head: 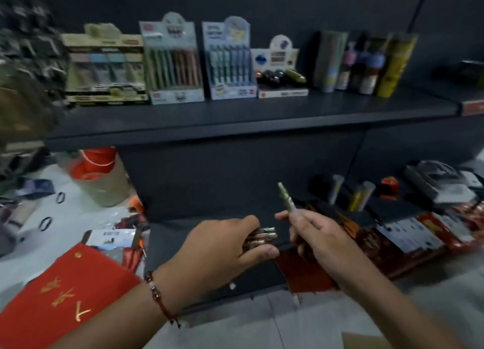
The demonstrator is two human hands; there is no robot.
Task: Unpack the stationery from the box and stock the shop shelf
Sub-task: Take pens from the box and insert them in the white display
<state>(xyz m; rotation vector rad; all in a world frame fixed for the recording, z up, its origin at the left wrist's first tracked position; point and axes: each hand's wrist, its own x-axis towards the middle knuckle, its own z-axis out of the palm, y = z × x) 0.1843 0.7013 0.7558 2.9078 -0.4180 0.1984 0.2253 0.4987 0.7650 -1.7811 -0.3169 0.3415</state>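
Pens, loose bundle (pixel 262 237): gripped in left hand (pixel 222 246), caps pointing right toward right hand (pixel 318 233), just beside it. Single green pen (pixel 286 199): pinched in right fingers, long axis tilted up and left, cap uppermost. Destination judged: pen display boxes (pixel 174 63) on upper shelf (pixel 235 123), above and well beyond both hands; right hand nearer

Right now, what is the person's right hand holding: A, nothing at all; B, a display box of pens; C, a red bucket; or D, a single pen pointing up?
D: the right hand pinches a single pen that points up and away, while the left hand grips a bundle of pens in front of the lower shelf.
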